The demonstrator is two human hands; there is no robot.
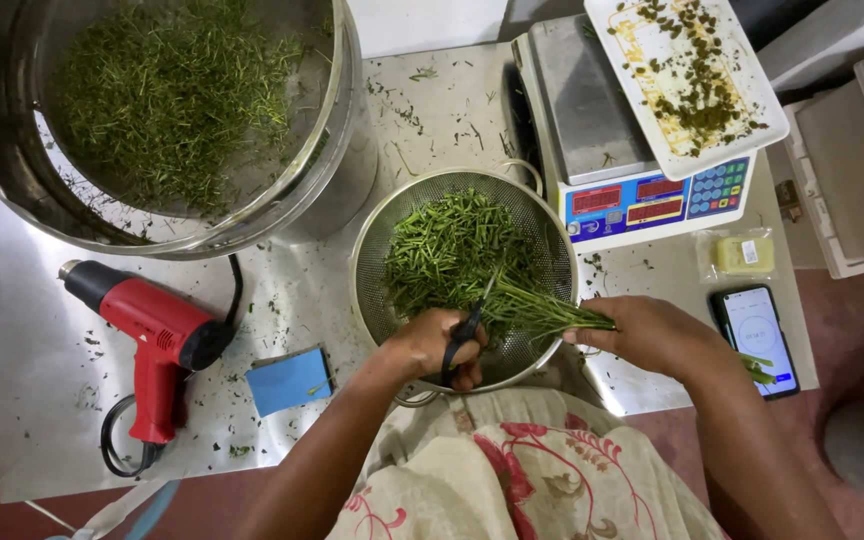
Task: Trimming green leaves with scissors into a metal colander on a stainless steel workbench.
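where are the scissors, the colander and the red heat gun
scissors [474, 318], head view, on the dark blades by the left hand
colander [372, 262], head view, on its bare mesh wall at the left
red heat gun [157, 328], head view, on the red body

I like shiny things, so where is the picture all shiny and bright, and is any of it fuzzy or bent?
In the head view, the steel table shows soft white glare, and the big pot gleams along its rim. The left hand with the scissors and the right hand holding green stems look sharp, not fuzzy. The table's edges bow slightly, from the wide lens.
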